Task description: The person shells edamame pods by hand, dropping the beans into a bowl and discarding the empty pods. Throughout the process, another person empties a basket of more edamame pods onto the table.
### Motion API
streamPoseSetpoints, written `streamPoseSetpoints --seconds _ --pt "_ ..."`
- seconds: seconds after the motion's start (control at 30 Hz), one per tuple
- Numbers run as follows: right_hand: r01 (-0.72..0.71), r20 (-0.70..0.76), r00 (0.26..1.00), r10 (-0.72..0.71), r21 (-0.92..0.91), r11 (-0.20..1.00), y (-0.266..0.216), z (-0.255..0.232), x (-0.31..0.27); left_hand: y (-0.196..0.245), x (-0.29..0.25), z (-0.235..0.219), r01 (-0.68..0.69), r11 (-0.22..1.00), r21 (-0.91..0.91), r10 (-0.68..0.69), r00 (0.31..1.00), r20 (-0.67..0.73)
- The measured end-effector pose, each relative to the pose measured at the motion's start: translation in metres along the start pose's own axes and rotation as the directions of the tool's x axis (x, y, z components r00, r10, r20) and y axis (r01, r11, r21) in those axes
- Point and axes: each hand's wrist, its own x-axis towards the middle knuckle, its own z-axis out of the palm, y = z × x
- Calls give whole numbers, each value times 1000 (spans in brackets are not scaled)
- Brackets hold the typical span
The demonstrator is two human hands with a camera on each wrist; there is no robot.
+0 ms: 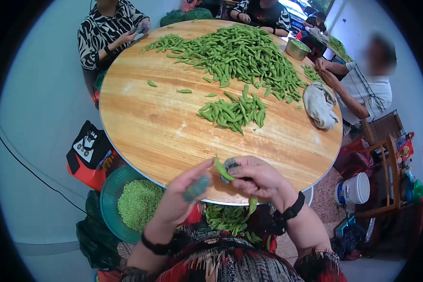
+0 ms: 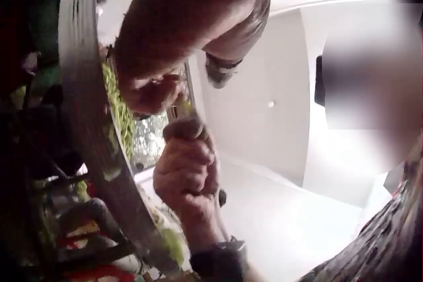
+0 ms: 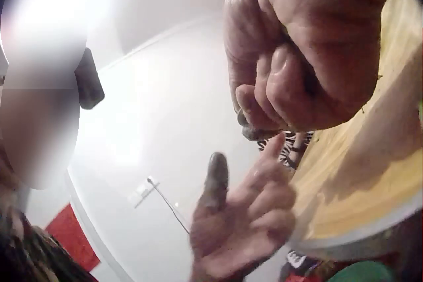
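A green soybean pod (image 1: 223, 171) is pinched in my right hand (image 1: 258, 177) above the near edge of the round wooden table (image 1: 145, 127). My left hand (image 1: 183, 195) is just left of the pod, its index finger reaching toward the pod's tip and its thumb apart, wearing a grey-green cover. In the right wrist view my right hand (image 3: 304, 50) has its fingers curled, and the left hand (image 3: 244, 229) shows its raised covered thumb. The left wrist view has the right hand (image 2: 188, 173) below the left hand (image 2: 185, 24). A small pile of pods (image 1: 235, 112) lies ahead.
A large heap of pods (image 1: 249, 54) covers the table's far side. A grey cloth (image 1: 319, 105) and a metal pot (image 1: 298, 49) are at the right. Shelled beans (image 1: 138, 204) fill a green basket (image 1: 110, 211) at lower left. Pods (image 1: 225, 218) lie below the table's edge. Other people sit around.
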Motion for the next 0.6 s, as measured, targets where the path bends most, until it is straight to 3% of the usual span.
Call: streamPoseSetpoints --seconds 0.07,0.1,0.17,0.3,0.4,0.47,0.6 --pt "24 28 999 -25 37 999 6 12 -9 -10 14 11 184 960 -213 -150 975 165" --pt "95 -36 995 -98 -73 993 7 18 -15 -17 17 14 188 961 -204 -155 974 165" --pt "194 -109 967 -230 -265 944 13 21 -22 -28 23 17 25 941 -337 9 995 101" --pt "259 -125 942 -310 -313 914 20 26 -32 -36 26 22 -54 959 -279 62 998 21" --pt "228 -144 939 -312 -418 879 24 20 -33 -41 25 31 -103 979 -174 97 994 -46" --pt "285 -121 916 -382 -475 833 26 16 -31 -45 23 36 -178 983 -35 171 974 -150" --pt "323 -171 868 -466 -519 791 28 18 -31 -46 23 38 -161 983 -86 151 983 -105"
